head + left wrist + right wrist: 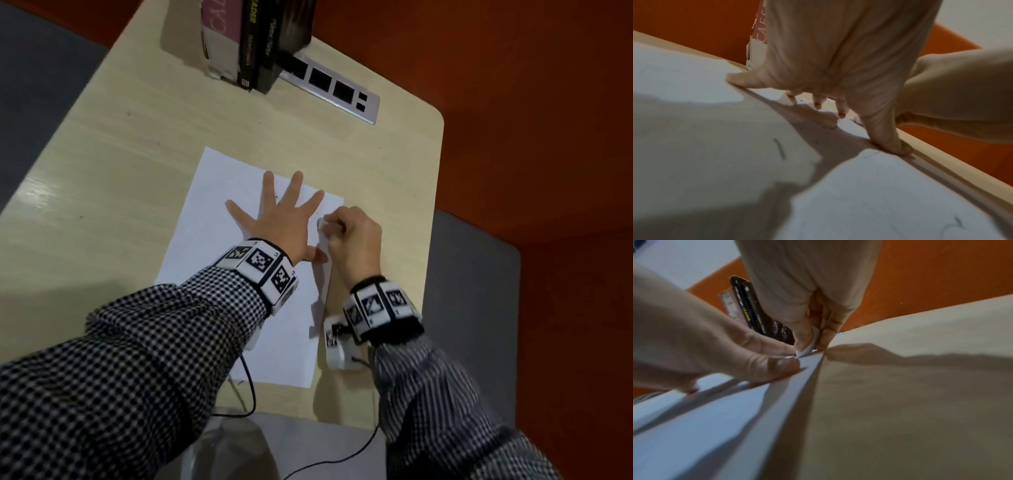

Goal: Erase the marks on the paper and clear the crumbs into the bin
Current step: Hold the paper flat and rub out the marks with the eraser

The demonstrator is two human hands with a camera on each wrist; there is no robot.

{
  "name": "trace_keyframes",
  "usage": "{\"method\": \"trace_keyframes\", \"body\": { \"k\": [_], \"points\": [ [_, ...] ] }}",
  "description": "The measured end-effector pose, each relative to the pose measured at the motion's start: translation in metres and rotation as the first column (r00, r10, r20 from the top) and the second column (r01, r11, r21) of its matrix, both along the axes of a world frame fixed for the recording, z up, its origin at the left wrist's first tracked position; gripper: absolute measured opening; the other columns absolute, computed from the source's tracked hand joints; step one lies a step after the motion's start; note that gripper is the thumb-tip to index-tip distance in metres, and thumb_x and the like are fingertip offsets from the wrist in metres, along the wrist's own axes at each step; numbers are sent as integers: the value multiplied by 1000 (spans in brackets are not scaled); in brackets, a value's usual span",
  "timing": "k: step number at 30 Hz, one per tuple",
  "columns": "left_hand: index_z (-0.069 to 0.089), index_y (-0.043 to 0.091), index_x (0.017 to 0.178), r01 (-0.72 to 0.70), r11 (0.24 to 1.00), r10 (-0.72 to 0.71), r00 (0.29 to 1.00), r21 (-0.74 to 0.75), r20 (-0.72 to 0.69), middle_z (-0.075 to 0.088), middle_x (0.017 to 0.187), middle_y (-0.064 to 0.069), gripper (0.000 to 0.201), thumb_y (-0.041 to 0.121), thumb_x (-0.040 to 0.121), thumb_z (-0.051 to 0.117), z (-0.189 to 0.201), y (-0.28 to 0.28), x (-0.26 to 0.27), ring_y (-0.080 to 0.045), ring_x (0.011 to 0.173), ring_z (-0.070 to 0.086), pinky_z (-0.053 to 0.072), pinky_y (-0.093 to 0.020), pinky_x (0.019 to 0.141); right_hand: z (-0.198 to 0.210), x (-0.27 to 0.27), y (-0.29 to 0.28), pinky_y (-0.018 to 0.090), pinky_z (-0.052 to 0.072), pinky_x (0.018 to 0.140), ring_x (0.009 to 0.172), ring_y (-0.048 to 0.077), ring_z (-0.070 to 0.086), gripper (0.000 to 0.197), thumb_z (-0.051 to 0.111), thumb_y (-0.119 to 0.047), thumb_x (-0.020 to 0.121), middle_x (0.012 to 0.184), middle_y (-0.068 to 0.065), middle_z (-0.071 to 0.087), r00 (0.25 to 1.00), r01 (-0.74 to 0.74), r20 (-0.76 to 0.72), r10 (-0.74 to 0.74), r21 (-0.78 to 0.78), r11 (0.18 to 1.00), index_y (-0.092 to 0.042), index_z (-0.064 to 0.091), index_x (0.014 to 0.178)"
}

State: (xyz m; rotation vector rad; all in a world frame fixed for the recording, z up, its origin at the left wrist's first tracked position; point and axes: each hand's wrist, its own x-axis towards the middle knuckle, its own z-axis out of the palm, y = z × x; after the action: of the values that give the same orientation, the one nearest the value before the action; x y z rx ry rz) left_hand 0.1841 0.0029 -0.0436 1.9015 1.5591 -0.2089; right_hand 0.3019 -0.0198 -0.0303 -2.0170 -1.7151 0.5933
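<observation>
A white sheet of paper (219, 240) lies on the pale wooden table (137, 154). My left hand (277, 219) lies flat on it with the fingers spread, pressing it down. My right hand (349, 236) pinches a small white eraser (322, 224) and holds its tip on the paper near the right edge, beside the left thumb. Small dark crumbs (312, 222) and faint pencil marks (780, 148) show on the paper around the hands. In the right wrist view the eraser (809, 345) sits between thumb and fingers, touching the paper (715, 410).
Several books (260, 41) stand at the table's far edge beside a silver socket strip (335, 89). An orange wall (531, 102) runs along the right side. Black cables (250, 387) hang over the near edge. A pale bin-like shape (246, 445) shows below it.
</observation>
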Motion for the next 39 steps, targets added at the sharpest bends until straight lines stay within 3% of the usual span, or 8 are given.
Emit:
{"method": "trace_keyframes", "body": {
  "k": [4, 8, 12, 19, 28, 32, 36, 39],
  "points": [
    [-3, 52, 147, -8, 1000, 7, 1000, 22, 31, -25, 157, 15, 104, 69, 72, 66, -1, -1, -3, -26, 143, -31, -2, -83, 94, 0, -1, 33, 29, 45, 63, 76, 31, 60, 10, 55, -1, 78, 83, 17, 66, 999, 50, 8, -50, 8, 999, -2, 66, 77],
    [-5, 54, 147, 7, 1000, -7, 999, 21, 31, -27, 157, 13, 104, 69, 72, 65, -2, 0, -4, -25, 143, -30, -1, -84, 94, 0, -5, 1, 27, 38, 59, 69, 27, 57, 13, 57, -12, 79, 77, 14, 63, 999, -39, 30, 40, -27, 999, -3, 65, 75],
    [-8, 52, 148, 16, 1000, -17, 999, 15, 28, -30, 156, 13, 108, 75, 69, 63, -2, 1, -5, -26, 141, -33, -4, -84, 92, 1, 2, 32, 35, 50, 65, 74, 30, 61, 16, 53, 0, 75, 82, 15, 67, 999, 0, 40, 0, 12, 1000, -5, 68, 77],
    [-2, 52, 148, 13, 999, -14, 999, 36, 32, -27, 157, 14, 102, 74, 71, 61, 2, 0, -6, -32, 141, -33, -4, -83, 92, -1, 8, 37, 42, 50, 62, 71, 34, 59, 12, 55, 1, 75, 80, 18, 65, 997, -42, 65, 40, 32, 999, -2, 66, 76],
    [-7, 55, 146, 10, 1000, -11, 999, 22, 38, -31, 155, 16, 103, 76, 71, 59, -4, 0, -8, -30, 139, -37, -8, -84, 91, -1, -3, 36, 38, 52, 63, 73, 31, 61, 13, 53, 0, 75, 79, 16, 67, 999, 36, -11, -36, 3, 999, -2, 66, 75],
    [-6, 55, 146, 7, 1000, -8, 999, 14, 42, -30, 155, 17, 100, 77, 71, 57, -3, 1, -9, -29, 139, -36, -8, -84, 91, 2, -9, 3, 26, 37, 58, 70, 26, 57, 11, 55, -9, 79, 77, 14, 65, 1000, -11, 15, 12, -41, 999, -3, 64, 73],
    [-5, 55, 146, 2, 1000, -3, 999, 15, 41, -29, 155, 17, 102, 75, 70, 61, -2, 1, -8, -29, 139, -36, -8, -84, 91, 3, -6, 23, 33, 51, 64, 74, 29, 62, 15, 53, -1, 74, 79, 15, 69, 1000, 26, -14, -26, -36, 999, -4, 68, 75],
    [-5, 55, 146, 1, 1000, -2, 999, 25, 39, -28, 156, 17, 103, 75, 70, 62, -3, 1, -8, -29, 140, -36, -8, -84, 91, 3, -3, 37, 31, 49, 61, 72, 30, 62, 13, 55, -2, 76, 76, 14, 69, 997, 76, -11, -76, -16, 997, -4, 67, 72]
  ]
}}
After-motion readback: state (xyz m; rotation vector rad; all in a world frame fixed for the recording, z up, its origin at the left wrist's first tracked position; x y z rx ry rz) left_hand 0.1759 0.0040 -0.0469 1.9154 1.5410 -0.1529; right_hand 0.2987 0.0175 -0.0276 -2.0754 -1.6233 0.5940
